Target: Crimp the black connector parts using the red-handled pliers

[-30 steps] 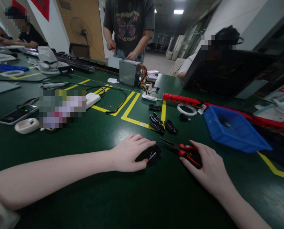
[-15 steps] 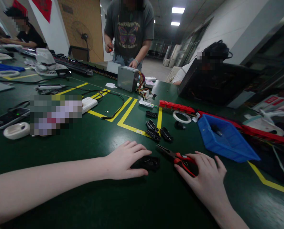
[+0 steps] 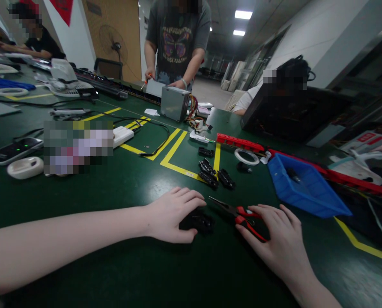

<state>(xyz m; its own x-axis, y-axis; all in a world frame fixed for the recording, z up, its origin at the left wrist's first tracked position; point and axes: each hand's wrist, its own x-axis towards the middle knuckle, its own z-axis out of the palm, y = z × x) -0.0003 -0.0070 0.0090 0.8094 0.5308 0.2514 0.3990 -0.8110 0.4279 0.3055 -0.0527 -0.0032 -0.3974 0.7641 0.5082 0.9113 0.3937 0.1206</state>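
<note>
My left hand (image 3: 173, 214) rests on the green table (image 3: 120, 196), its fingers curled round a small black plastic part (image 3: 200, 222) that pokes out to the right. My right hand (image 3: 276, 237) lies over the red handles of a pair of long-nose pliers (image 3: 234, 211); its fingers are spread and cover the handles, and the pliers' thin jaws point left toward the black part. Several more black connectors (image 3: 214, 173) lie just beyond both hands, near a yellow tape line.
A blue bin (image 3: 303, 188) sits to the right, with a red strip (image 3: 239, 142) and a white tape ring (image 3: 246, 156) behind it. A metal power supply box (image 3: 174, 103) stands farther back, where a person in a dark T-shirt works. Phones and a white charger lie at left.
Both hands stay in place on the black part and the pliers. The view has tilted up slightly since the earliest frame; the right hand's fingers have spread a little more.
</note>
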